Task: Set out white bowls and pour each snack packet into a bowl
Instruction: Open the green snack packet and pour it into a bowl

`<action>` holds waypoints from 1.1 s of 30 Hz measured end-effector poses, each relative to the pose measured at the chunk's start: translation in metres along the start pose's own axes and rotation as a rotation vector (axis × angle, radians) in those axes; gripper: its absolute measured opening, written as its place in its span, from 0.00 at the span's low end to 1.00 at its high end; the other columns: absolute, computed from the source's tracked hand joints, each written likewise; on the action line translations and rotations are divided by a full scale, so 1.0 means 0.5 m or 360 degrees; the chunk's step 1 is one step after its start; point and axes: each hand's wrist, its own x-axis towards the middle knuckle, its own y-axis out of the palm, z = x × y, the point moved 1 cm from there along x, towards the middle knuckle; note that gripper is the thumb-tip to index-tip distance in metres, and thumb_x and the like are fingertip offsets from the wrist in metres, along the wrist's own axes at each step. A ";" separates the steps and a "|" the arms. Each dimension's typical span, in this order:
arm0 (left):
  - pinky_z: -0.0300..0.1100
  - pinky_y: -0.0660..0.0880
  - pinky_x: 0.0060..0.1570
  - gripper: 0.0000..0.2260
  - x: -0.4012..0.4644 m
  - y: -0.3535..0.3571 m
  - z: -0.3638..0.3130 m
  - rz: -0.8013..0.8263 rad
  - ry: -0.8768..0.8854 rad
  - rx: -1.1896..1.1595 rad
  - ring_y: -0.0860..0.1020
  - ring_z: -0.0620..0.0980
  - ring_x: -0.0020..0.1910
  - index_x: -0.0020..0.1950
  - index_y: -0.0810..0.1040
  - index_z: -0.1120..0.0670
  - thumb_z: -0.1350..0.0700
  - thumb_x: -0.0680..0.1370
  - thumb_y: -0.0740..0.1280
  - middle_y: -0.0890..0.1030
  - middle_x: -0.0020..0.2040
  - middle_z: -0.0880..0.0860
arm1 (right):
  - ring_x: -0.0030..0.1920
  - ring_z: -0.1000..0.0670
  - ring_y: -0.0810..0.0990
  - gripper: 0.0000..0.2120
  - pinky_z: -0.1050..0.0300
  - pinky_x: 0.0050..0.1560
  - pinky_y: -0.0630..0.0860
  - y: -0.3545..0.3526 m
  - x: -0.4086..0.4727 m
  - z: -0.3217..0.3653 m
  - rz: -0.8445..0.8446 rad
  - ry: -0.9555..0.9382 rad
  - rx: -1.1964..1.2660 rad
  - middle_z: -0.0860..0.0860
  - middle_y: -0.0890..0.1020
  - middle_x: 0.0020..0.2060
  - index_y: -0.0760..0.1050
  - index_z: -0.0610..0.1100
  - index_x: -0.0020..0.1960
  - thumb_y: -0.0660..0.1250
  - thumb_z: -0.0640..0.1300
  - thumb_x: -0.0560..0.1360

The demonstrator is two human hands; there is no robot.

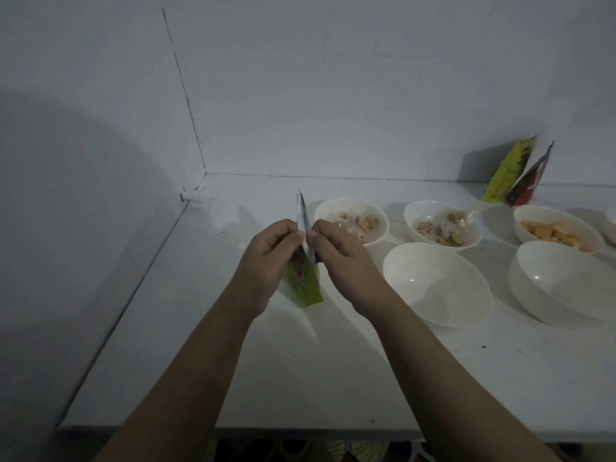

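A green snack packet is held upright over the white counter, seen edge-on, its silver top edge sticking up. My left hand and my right hand pinch its top from either side. To the right an empty white bowl sits close to my right wrist, and a second empty bowl lies farther right. Behind them, two bowls hold brownish snacks and a third bowl holds orange pieces.
A green packet and a red packet lean against the back wall at far right. Another bowl's rim shows at the right edge. White walls meet in a corner at the back left. The counter's front edge runs below my forearms.
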 end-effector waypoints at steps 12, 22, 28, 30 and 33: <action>0.45 0.70 0.44 0.07 0.007 0.007 0.039 -0.0074 -0.0142 -0.0585 0.72 0.50 0.38 0.40 0.72 0.58 0.59 0.77 0.61 0.70 0.38 0.58 | 0.32 0.53 0.64 0.18 0.58 0.36 0.64 0.020 -0.007 -0.019 -0.0204 0.0153 0.0470 0.51 0.66 0.29 0.65 0.46 0.31 0.56 0.36 0.80; 0.44 0.73 0.45 0.14 0.007 0.008 0.020 -0.0018 -0.0011 -0.0213 0.72 0.49 0.38 0.36 0.73 0.54 0.63 0.81 0.59 0.72 0.34 0.51 | 0.37 0.49 0.66 0.16 0.52 0.41 0.66 0.006 0.025 0.002 -0.0103 0.0059 0.0041 0.46 0.67 0.34 0.63 0.34 0.40 0.58 0.43 0.82; 0.46 0.72 0.47 0.10 0.005 0.043 0.051 -0.0039 -0.0387 -0.1001 0.76 0.51 0.43 0.41 0.75 0.56 0.58 0.80 0.58 0.75 0.41 0.57 | 0.33 0.53 0.65 0.15 0.57 0.36 0.65 0.028 0.009 -0.020 -0.0402 0.0042 0.0127 0.49 0.66 0.31 0.63 0.35 0.37 0.59 0.39 0.81; 0.45 0.74 0.47 0.12 0.006 0.044 0.052 -0.0032 -0.0417 -0.1062 0.77 0.51 0.43 0.41 0.76 0.56 0.57 0.81 0.57 0.76 0.40 0.56 | 0.33 0.55 0.66 0.16 0.61 0.34 0.65 0.027 0.010 -0.020 -0.0420 0.0060 0.0156 0.50 0.67 0.31 0.64 0.35 0.37 0.59 0.40 0.81; 0.41 0.75 0.39 0.12 0.007 0.035 0.042 -0.0135 -0.0295 -0.0850 0.75 0.49 0.38 0.40 0.72 0.58 0.59 0.82 0.56 0.74 0.36 0.56 | 0.36 0.50 0.69 0.15 0.53 0.39 0.69 0.011 0.014 -0.020 -0.0175 0.0055 0.0156 0.41 0.69 0.33 0.67 0.33 0.40 0.61 0.43 0.80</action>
